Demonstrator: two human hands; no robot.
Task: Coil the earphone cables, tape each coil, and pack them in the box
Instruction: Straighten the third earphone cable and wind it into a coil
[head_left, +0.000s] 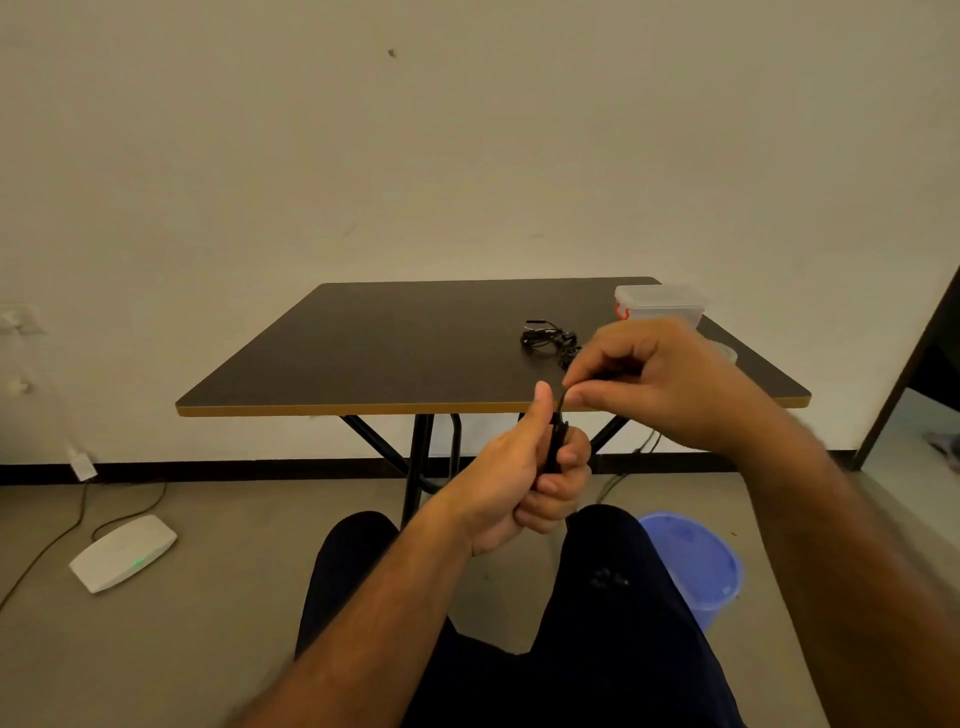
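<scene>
Black cable sits bunched in the left hand, whose fingers are curled round the coil just off the near edge of the table, above the person's lap. The right hand pinches a strand between thumb and forefinger just above it, apparently feeding a loop. A second earphone lies tangled on the tabletop; the box stands closed at the far right corner. With the coil held over open floor, a loosened left grip could let the loops spring apart or drop. Pulling too hard with the right hand may tighten the strand and kink it.
</scene>
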